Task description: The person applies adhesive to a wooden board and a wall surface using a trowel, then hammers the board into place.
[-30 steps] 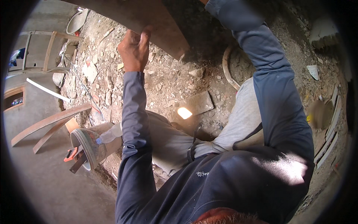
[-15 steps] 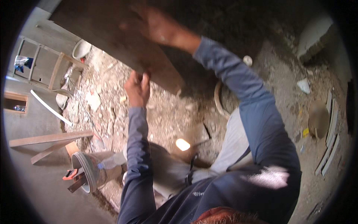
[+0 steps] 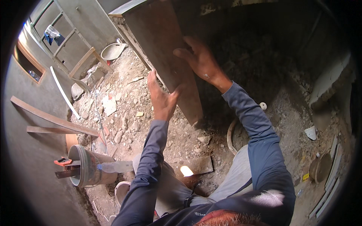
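Observation:
A long brown board (image 3: 166,49) stands tilted in front of me, its lower corner close to the rubble floor. My left hand (image 3: 163,100) grips its left edge, a finger along that edge and the thumb toward the face. On the other side, my right hand (image 3: 205,66) is at the right edge, fingers spread and thumb stretched over the face. Whether the right palm presses on the board I cannot tell. Behind the board's left edge shows a rough, pale-edged slab (image 3: 132,35).
At left, a bucket (image 3: 77,165) holds an orange-handled saw (image 3: 64,162), beside a plastic bottle (image 3: 115,166). Wood strips (image 3: 52,115) lean by the wall. A curved hose (image 3: 230,137) lies near my knee. Broken concrete (image 3: 330,81) and pale strips (image 3: 326,188) lie at right.
The board has swung to a steeper angle and sits farther right in view. My right hand has come down and right, spreading its fingers. The left hand stays at the board's left edge.

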